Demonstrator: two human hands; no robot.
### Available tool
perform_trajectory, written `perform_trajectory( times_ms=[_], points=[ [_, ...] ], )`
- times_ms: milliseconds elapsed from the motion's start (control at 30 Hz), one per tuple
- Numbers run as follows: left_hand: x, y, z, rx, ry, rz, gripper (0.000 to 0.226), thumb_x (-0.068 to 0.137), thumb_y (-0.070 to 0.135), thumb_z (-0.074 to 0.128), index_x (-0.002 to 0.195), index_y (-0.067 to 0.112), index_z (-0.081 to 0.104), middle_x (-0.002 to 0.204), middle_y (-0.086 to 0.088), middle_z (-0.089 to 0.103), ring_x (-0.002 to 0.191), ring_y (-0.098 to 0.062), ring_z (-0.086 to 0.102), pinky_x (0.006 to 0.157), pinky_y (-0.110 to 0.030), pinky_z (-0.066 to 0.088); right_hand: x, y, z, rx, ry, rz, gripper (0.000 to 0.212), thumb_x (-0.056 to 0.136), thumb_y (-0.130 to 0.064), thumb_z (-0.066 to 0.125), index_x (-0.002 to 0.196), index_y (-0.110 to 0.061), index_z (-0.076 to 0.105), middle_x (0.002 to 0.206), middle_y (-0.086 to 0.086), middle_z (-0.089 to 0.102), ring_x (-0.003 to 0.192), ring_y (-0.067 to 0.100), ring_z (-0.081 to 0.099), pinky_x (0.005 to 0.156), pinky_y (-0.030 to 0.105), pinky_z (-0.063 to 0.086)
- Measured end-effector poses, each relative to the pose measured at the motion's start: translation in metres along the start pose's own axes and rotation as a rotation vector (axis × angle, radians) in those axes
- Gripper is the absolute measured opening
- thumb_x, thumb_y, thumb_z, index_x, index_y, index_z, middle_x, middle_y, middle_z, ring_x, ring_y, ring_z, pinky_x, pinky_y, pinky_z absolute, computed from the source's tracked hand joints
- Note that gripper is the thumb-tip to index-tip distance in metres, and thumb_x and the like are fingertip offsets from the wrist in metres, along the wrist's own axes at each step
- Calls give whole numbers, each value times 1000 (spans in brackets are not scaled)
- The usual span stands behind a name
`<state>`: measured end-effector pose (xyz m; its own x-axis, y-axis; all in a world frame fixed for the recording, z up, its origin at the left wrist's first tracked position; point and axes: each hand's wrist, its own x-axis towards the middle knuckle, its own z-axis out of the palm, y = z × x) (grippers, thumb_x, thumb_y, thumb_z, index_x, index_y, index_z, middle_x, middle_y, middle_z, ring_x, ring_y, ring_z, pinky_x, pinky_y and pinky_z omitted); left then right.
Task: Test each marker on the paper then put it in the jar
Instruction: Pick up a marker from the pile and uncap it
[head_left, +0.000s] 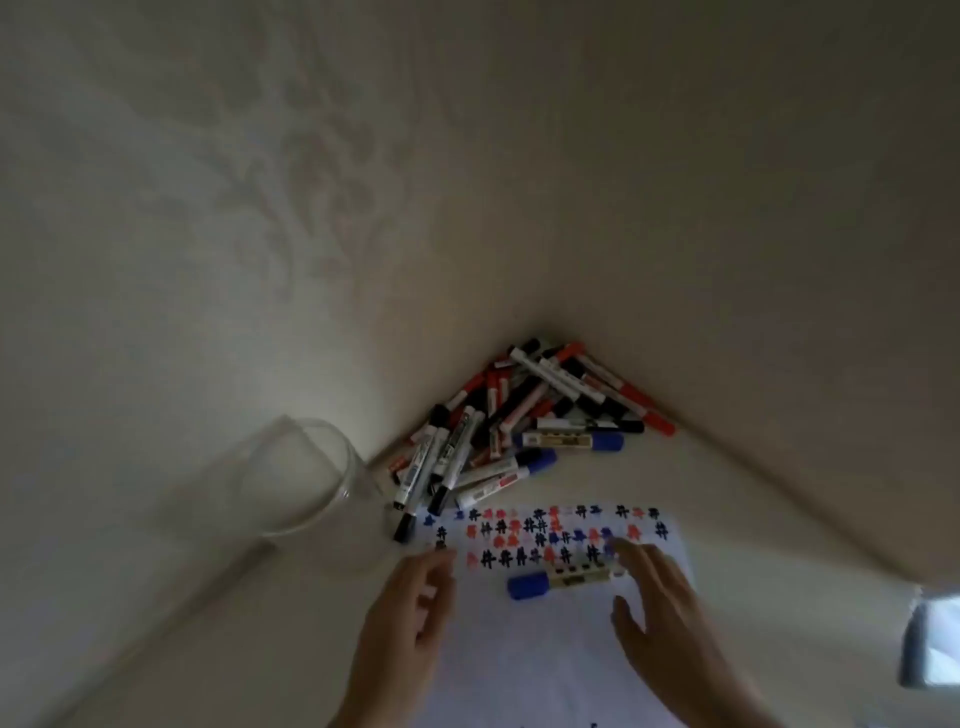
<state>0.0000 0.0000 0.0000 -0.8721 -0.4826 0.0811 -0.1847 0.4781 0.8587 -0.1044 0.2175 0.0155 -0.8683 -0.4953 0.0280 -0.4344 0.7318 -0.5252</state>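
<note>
Nearest, we see the left hand (410, 608) and right hand (657, 597) with relaxed fingers, holding nothing, over the paper (540, 639). A blue-capped marker (563, 579) lies between them. Farther left stands a glass jar (306, 478), apparently empty; beyond, the marker pile (530, 410).

Both forearms reach forward from the lower edge of the view. The left hand (415, 605) hovers with loosely curled fingers, holding nothing. The right hand (657, 597) is spread, fingers extended forward.
</note>
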Motion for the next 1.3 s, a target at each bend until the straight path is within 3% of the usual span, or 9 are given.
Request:
perform_trajectory(
  times_ms=[133, 233, 367, 500, 700, 767, 833, 900, 1300],
  points=[
    [33, -6, 23, 155, -230, 177, 20, 94, 35, 53, 113, 42, 52, 110, 22, 52, 100, 5, 52, 82, -12, 43, 43, -13, 25, -254, -33, -337, 46, 55, -27, 73, 100, -25, 63, 94, -8, 63, 87, 13, 62, 77, 26, 55],
    [42, -22, 40, 263, -384, 353, 37, 91, 55, 45, 119, 33, 54, 111, 21, 46, 102, 5, 46, 84, -12, 40, 51, -14, 42, -333, -137, -435, 30, 53, -31, 63, 82, -25, 63, 77, -8, 59, 72, 14, 58, 67, 29, 55],
    [55, -28, 48, 398, -429, 526, 50, 85, 64, 34, 111, 27, 55, 100, 18, 40, 90, 1, 43, 74, -9, 34, 58, -13, 48, -384, -164, -484, 28, 80, -29, 56, 107, -22, 58, 103, -3, 56, 96, 17, 53, 86, 29, 42],
    [61, -25, 45, 455, -386, 593, 41, 93, 52, 38, 117, 24, 56, 108, 12, 49, 92, -2, 46, 76, -14, 38, 61, -14, 44, -288, -76, -527, 23, 80, -20, 59, 103, -19, 59, 94, -2, 56, 84, 17, 54, 77, 27, 45],
    [54, -10, 22, 299, -269, 583, 29, 95, 41, 42, 106, 19, 59, 89, 14, 56, 72, -4, 55, 60, -16, 41, 45, -11, 34, -75, 404, -287, 62, 71, -40, 73, 124, -19, 49, 113, -5, 46, 105, 15, 45, 92, 30, 39],
    [46, -6, 18, 244, -277, 550, 19, 97, 35, 45, 102, 21, 57, 76, 12, 56, 61, -6, 53, 52, -19, 39, 38, -15, 29, 399, 255, -52, 70, 71, -29, 79, 130, -15, 43, 115, -2, 51, 104, 14, 50, 90, 29, 43],
    [41, -4, 17, 246, -313, 524, 15, 97, 34, 45, 100, 22, 53, 76, 6, 59, 61, -9, 53, 55, -25, 43, 32, -22, 22, 1205, -102, 63, 39, 77, -15, 73, 110, -7, 54, 95, 10, 63, 75, 18, 61, 65, 25, 53],
    [36, -3, 17, 217, -354, 472, 9, 97, 34, 46, 99, 26, 49, 84, 2, 62, 67, -11, 56, 61, -24, 45, 29, -23, 24, 1519, -176, 109, 16, 78, -13, 69, 87, -7, 57, 83, 12, 61, 55, 13, 54, 48, 20, 46],
    [23, 13, 29, 181, -559, 389, 29, 101, 28, 41, 128, 39, 42, 84, 13, 61, 75, 1, 58, 66, -15, 42, 19, -46, 44, 1227, 8, 39, 15, 79, -13, 72, 74, -6, 60, 61, 8, 57, 49, 15, 40, 49, 27, 27]
  ],
)
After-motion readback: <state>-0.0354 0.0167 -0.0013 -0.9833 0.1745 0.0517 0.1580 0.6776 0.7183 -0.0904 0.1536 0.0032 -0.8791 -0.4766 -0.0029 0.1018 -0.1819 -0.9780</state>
